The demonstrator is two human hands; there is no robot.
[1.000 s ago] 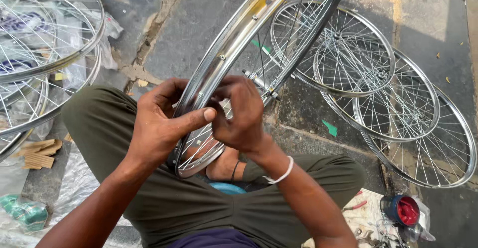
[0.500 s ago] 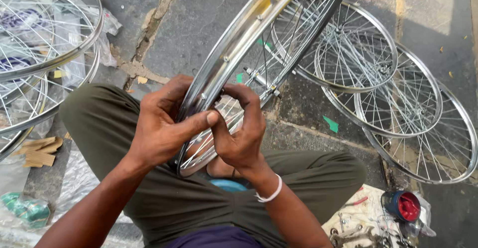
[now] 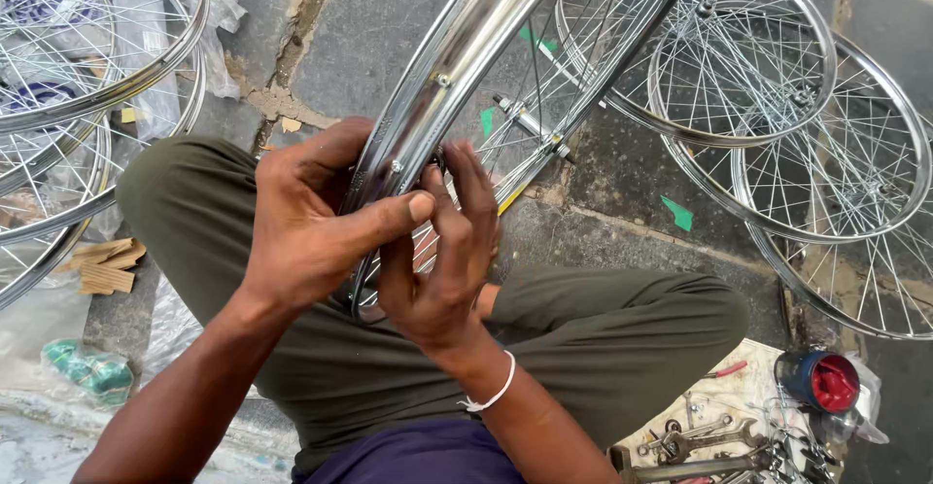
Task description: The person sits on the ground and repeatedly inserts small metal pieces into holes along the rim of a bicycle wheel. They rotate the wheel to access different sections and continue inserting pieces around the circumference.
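Blue tin (image 3: 814, 381): at 4 o'clock, on a pale cloth (image 3: 753, 387); its mouth shows red, and what is inside cannot be told.
Tools (image 3: 714, 440): spanners and other metal pieces lie loose on the cloth, just at 7 o'clock of the tin.
Green bundle (image 3: 86, 367): at 8 o'clock, wrapped in clear plastic.
Bicycle rim (image 3: 457, 56): chrome, spoked, held on edge over the lap; it runs from the centre up toward 1 o'clock.
Left hand (image 3: 306, 222): closed about the rim's lower edge, fingers curled behind it, thumb stretched across the front to the other hand's fingers.
Right hand (image 3: 437, 270): partly closed, fingers upright and pressed against the rim's inner side among the spokes; whether it pinches anything small cannot be told.
Wristband (image 3: 491, 392): white, on the right wrist.
Finished wheels (image 3: 826, 154): overlapping flat on the ground at 2 o'clock.
More wheels (image 3: 78, 66): stacked at 10 o'clock.
Cardboard scraps (image 3: 107, 265): at 9 o'clock, beside the left knee.
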